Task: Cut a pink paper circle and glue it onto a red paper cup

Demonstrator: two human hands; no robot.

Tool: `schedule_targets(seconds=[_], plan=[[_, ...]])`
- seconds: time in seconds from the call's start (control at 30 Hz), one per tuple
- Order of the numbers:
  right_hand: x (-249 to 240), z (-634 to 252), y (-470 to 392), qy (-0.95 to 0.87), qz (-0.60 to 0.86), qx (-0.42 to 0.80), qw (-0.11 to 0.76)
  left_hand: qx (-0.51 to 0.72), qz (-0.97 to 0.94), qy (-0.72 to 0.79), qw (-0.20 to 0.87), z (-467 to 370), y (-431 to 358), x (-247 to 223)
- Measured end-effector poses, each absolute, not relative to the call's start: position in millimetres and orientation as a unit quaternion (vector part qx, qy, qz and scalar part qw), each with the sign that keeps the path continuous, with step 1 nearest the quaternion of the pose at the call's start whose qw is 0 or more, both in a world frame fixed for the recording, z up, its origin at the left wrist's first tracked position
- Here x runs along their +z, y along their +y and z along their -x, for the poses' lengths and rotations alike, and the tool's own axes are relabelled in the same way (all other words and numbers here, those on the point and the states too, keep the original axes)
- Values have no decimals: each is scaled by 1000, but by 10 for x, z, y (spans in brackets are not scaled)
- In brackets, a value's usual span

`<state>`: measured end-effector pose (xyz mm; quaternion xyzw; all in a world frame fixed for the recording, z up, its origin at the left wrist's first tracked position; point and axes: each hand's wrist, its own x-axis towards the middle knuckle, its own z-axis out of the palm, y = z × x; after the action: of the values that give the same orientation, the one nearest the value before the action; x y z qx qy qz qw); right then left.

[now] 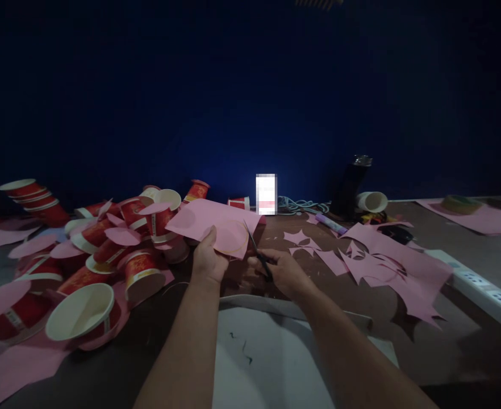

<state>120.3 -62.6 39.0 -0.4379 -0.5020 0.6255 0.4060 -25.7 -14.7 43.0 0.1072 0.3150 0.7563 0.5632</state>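
My left hand (209, 258) grips a sheet of pink paper (203, 218) by its near edge, thumb on top. A curved yellowish outline shows on the sheet's right part. In my right hand (284, 271) is a pair of dark scissors (257, 250), its fingers closed round the handles. The blades point up and away, at the right edge of the pink paper; whether they are parted is hard to see. Both hands are above the brown table, just past a white sheet (267, 352) with a few dark marks.
Red paper cups (142, 270) with pink paper pieces crowd the left. Pink offcuts (378, 255), a purple tube (330, 224) and a white power strip (480, 284) lie right. Behind stand a bright blurred screen (266, 194), a coiled cable (304, 205) and a dark bottle (350, 184).
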Motion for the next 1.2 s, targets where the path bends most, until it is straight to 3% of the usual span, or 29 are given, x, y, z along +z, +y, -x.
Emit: schedule_targets(seconds=[1.2], plan=[[433, -1180, -646, -499, 444, 620, 412, 761, -99, 308, 563, 279, -128, 426]])
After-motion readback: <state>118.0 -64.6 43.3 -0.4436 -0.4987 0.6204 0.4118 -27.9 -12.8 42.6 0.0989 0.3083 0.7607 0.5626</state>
